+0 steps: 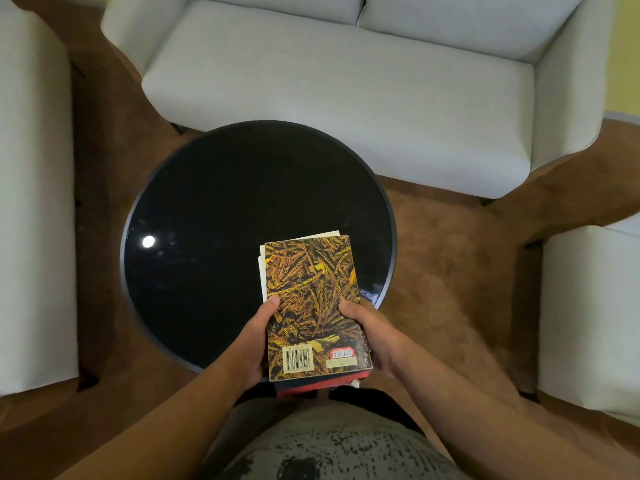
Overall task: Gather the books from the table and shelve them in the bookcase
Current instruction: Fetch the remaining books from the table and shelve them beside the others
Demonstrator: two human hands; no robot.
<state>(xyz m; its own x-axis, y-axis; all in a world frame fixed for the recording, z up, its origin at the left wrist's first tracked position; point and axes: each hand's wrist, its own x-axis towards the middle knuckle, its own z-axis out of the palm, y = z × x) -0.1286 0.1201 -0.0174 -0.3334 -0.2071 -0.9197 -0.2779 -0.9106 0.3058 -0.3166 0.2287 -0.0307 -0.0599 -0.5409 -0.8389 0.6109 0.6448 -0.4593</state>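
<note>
A stack of books (313, 306) is held flat in the left hand (254, 344) and the right hand (372, 336) over the black round table's (225, 209) near right edge. The top cover shows golden wheat and a barcode. White and red books peek out beneath.

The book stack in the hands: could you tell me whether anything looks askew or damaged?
Yes, the stack is uneven. A white book pokes out beyond the far and left edges of the wheat-patterned top book, and a red book juts out at the near edge.
</note>
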